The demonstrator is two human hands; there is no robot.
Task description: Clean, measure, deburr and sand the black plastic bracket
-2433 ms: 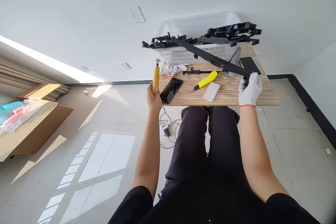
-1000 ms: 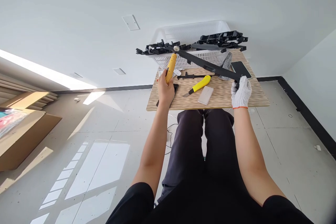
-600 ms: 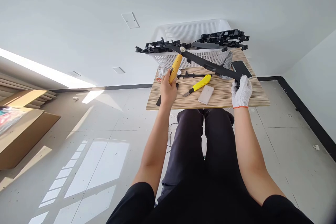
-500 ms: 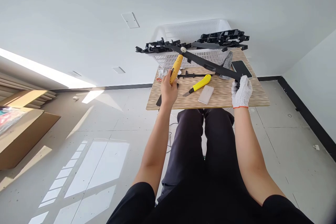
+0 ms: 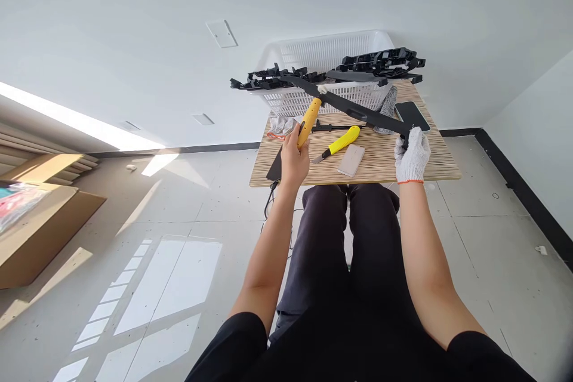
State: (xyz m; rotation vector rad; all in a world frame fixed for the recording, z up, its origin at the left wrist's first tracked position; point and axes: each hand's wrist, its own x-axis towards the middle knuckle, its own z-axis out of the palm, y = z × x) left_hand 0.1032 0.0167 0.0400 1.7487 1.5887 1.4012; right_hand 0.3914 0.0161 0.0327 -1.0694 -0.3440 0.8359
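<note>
My bare left hand is closed around a yellow handheld rotary tool, whose small pale round head meets the edge of a long black plastic trim piece. My right hand, in a white knit glove with an orange cuff, grips the near right end of that piece. The piece slants up to the left, over the table and the basket's front rim. Beneath it lie a yellow utility knife with its blade out, a pale flat block and a thin black part.
A white plastic basket at the wall side holds several black plastic parts. On the striped table are a phone, a grey cloth, a white glove and a flat black object. A cardboard box stands left.
My left hand has moved slightly right with the yellow tool, and its round head has shifted right and slightly down along the trim piece. My right hand stays nearly still.
</note>
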